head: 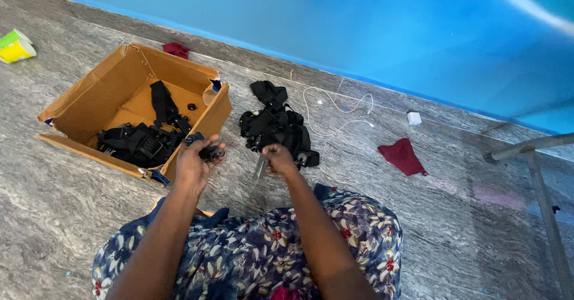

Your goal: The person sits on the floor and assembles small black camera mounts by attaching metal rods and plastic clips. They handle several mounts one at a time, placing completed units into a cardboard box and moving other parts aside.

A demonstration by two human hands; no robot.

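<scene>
From my remote seat I see my left hand (194,165) curled around a small black device (209,152) beside the cardboard box (89,91), while my right hand (279,158), nearer the black strap pile (276,126) (just ahead), pinches a thin grey tool (262,167) pointing down.

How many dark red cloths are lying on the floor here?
2. One dark red cloth lies on the floor right of the black strap pile; a smaller red cloth sits behind the cardboard box, near the wall. Others may be hidden.
</scene>
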